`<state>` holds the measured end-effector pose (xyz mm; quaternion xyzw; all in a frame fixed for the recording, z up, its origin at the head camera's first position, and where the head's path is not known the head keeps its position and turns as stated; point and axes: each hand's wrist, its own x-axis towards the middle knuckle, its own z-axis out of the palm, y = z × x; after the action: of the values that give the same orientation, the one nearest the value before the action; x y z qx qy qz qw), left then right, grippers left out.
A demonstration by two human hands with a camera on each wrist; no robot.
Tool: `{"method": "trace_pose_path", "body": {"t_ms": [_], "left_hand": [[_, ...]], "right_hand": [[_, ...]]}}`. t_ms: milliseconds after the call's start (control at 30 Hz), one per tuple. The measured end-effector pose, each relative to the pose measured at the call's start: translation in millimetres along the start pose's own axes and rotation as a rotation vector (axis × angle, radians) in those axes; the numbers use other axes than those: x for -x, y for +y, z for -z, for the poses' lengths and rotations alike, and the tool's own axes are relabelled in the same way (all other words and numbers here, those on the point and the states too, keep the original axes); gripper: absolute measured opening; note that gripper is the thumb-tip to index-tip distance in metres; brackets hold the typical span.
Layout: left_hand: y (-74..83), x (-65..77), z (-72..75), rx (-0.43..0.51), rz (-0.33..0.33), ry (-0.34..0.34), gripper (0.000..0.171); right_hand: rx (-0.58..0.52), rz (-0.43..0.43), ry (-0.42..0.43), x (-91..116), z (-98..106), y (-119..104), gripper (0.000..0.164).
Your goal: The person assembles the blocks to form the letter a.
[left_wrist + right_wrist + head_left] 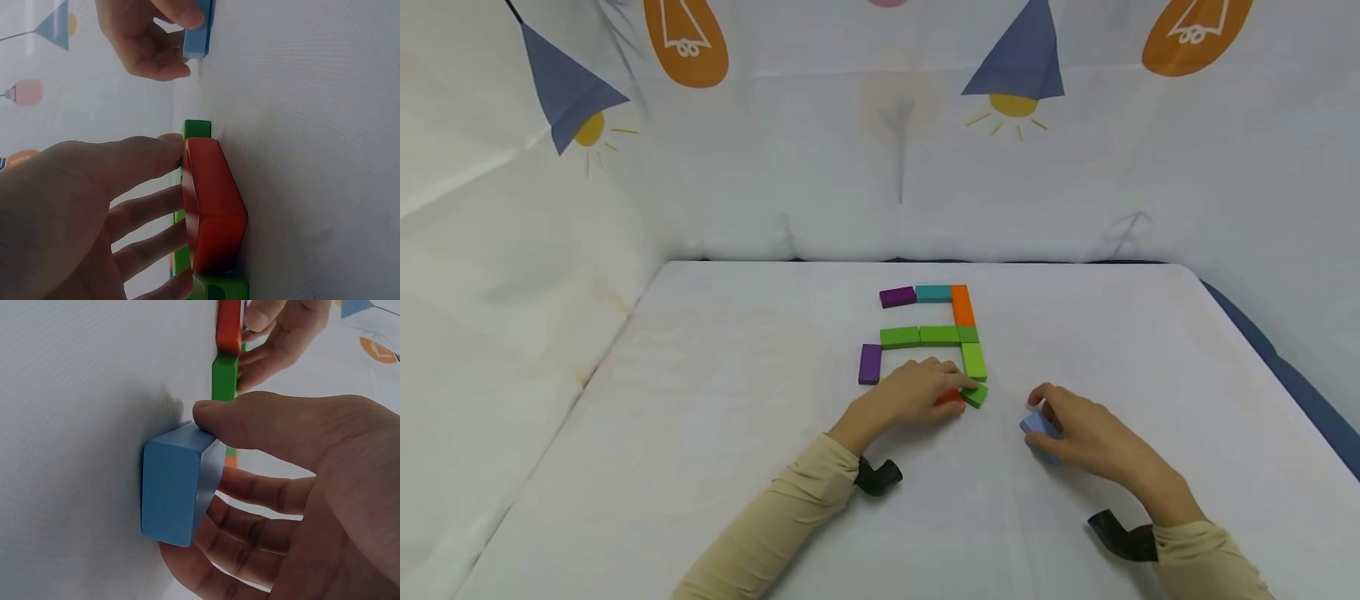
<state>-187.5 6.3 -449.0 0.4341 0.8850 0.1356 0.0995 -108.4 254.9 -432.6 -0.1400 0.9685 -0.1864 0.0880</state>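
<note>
My left hand [913, 393] grips a red block [215, 194] lying on the table, its thumb at one end and its fingers along the far side. A green block [976, 397] sits at a slant by the left fingertips, beside the red one. Off to the right, my right hand [1090, 432] holds a light blue block [172, 487] at table level, thumb on one side and fingers curled around the other. Parts of both held blocks are hidden by the hands in the head view.
Beyond the left hand lies a row of flat blocks: purple [870, 364], lime green [938, 336], orange [963, 306], teal [933, 293] and another purple block [897, 297]. They rest on a white table [737, 375] backed by a patterned curtain [820, 150]. Black curved pieces [880, 478] show at both wrists.
</note>
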Motion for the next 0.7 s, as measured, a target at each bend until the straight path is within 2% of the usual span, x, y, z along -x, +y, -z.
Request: {"method": "trace_pose_path", "body": {"t_ms": [400, 700], "left_hand": [[4.4, -0.5, -2.9, -0.012, 0.003, 0.002, 0.038], [2.8, 1.2, -1.6, -0.012, 0.006, 0.031, 0.036]], "right_hand": [[0.006, 0.008, 0.007, -6, -5, -3, 0.039], [0.025, 0.018, 0.020, -13, -5, -6, 0.040]]}}
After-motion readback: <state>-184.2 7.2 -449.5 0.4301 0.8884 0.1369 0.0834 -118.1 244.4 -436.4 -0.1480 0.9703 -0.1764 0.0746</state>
